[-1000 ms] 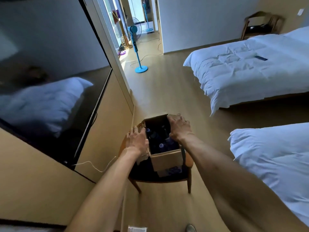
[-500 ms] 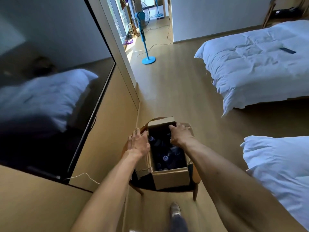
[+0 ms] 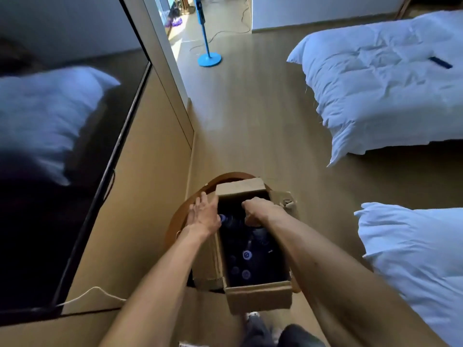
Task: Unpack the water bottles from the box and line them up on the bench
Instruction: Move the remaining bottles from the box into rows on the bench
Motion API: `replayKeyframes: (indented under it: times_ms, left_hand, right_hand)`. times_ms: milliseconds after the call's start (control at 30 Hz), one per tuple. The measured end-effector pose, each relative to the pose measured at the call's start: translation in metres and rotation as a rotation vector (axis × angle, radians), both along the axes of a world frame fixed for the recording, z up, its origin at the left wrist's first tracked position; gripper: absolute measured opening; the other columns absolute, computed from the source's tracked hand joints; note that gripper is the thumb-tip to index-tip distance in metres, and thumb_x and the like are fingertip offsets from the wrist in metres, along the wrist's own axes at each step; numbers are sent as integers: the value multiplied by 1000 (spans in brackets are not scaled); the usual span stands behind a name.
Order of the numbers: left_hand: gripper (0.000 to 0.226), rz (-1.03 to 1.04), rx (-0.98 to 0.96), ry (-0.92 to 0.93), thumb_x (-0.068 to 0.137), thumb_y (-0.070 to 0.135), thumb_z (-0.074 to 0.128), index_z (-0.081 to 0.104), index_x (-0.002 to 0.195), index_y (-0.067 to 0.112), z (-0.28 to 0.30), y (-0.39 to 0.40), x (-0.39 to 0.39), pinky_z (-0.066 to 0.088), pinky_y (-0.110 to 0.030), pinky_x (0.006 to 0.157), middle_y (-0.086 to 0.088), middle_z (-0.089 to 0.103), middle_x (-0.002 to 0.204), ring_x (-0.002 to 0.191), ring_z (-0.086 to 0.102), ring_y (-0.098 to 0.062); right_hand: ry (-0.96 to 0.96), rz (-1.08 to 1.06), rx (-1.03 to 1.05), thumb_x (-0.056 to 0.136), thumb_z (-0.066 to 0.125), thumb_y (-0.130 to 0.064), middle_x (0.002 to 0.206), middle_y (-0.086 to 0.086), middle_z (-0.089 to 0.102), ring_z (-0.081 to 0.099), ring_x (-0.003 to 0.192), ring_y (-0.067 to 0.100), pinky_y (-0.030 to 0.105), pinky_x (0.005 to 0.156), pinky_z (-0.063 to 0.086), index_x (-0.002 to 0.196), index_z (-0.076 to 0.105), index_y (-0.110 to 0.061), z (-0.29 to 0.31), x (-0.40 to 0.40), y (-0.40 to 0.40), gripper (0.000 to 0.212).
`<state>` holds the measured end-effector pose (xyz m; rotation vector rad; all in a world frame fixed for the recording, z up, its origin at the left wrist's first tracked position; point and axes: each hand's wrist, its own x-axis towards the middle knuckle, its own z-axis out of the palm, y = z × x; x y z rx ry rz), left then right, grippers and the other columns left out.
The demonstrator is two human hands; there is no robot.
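- Two beds with white covers lie to my right; a dark screen fills the wall on my left.
- The box sits open on a wooden chair in front of me.
- My left hand lies flat against the box's left flap, fingers straight.
- My right hand reaches inside, fingers curled (round what, I cannot tell).
- The bottles stand in the dark box, caps up.
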<state>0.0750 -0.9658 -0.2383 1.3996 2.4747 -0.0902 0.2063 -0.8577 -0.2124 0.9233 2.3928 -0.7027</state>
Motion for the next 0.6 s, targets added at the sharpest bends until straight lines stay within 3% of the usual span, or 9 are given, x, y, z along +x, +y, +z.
replayKeyframes:
  times_ms: [133, 233, 400, 600]
  left_hand:
    - [50, 41, -52, -47, 90, 22, 57, 43, 138, 21, -28, -6, -16, 35, -49, 109, -21, 32, 148, 134, 39, -38]
    - [49, 114, -74, -66, 90, 22, 57, 43, 137, 22, -44, -14, -34, 42, -46, 104, -18, 39, 139, 124, 48, -34]
    - [66, 207, -130, -85, 94, 23, 57, 25, 151, 23, -64, -25, -53, 39, -47, 108, -20, 34, 147, 133, 42, -36]
    - [59, 245, -148, -104, 94, 24, 57, 32, 147, 21, -86, -21, -61, 41, -47, 107, -19, 36, 146, 130, 44, -34]
  right_hand:
    - [20, 42, -44, 85, 66, -21, 94, 3, 64, 61, 79, 21, 35, 72, 52, 101, 64, -18, -41, -34, -9, 17]
    - [21, 83, -71, 87, 64, -20, 99, 4, 66, 65, 89, 23, 34, 74, 52, 102, 66, -17, -70, -60, -13, 15]
    - [27, 153, -66, 93, 55, -24, 103, 5, 66, 66, 93, 24, 37, 81, 56, 106, 67, -16, -98, -95, -16, 19]
    - [32, 222, -31, 96, 52, -22, 102, 5, 66, 67, 92, 23, 36, 80, 56, 103, 65, -15, -116, -109, -14, 16]
